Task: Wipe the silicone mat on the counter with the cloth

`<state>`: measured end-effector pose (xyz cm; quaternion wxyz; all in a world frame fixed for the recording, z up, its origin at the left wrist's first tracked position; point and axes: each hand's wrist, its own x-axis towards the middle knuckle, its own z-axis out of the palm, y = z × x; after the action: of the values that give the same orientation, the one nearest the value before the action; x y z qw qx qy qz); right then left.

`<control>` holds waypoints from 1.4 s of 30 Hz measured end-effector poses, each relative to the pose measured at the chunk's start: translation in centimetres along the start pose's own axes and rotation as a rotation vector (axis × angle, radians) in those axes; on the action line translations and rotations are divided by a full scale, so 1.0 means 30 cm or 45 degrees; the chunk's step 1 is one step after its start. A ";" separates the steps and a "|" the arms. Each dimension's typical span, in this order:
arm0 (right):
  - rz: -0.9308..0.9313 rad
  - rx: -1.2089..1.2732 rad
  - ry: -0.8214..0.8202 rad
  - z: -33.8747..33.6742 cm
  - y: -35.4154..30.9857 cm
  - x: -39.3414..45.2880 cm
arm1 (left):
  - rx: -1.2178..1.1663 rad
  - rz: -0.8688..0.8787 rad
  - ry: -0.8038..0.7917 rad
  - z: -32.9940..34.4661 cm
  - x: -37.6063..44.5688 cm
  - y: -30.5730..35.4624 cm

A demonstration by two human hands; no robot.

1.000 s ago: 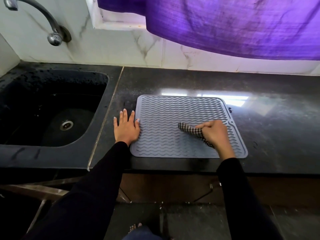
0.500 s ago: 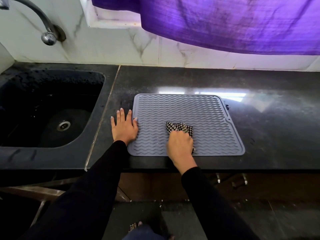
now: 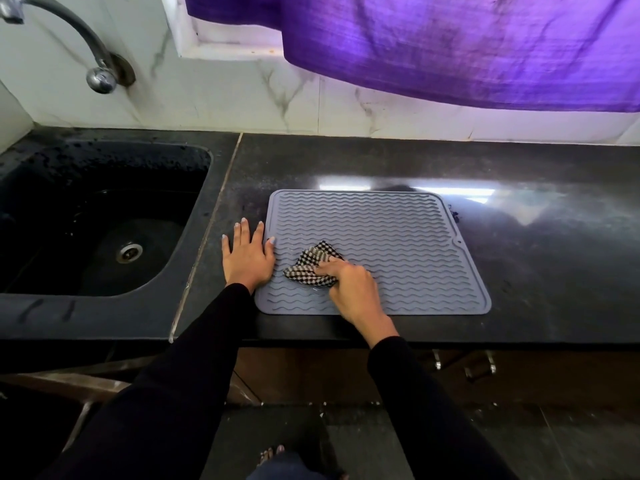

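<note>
On dark worktop (image 3: 519,258), grey mat (image 3: 398,244) lies flat. Right hand (image 3: 349,285) grips checked cloth (image 3: 313,266) on mat. Left hand (image 3: 247,256) flat, fingers straight, at mat left edge.

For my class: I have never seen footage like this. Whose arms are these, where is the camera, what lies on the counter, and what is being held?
No machine here: a person wears a wide-angle camera on the head, looking down at their own hands. A grey ridged silicone mat lies on the dark counter, with a black sink to the left. The right hand grips a bunched checked cloth on the mat. The left hand lies flat at the mat's left edge.
</note>
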<state>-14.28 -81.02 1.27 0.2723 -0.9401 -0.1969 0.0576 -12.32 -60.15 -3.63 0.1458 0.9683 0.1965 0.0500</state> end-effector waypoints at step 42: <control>0.456 0.511 0.508 -0.203 0.052 0.218 | 0.030 -0.002 -0.059 0.000 0.005 0.000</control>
<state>-6.45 -82.58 5.58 0.4706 -0.8802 0.0441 -0.0431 -12.17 -60.08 -3.62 0.1389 0.9707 0.1944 0.0251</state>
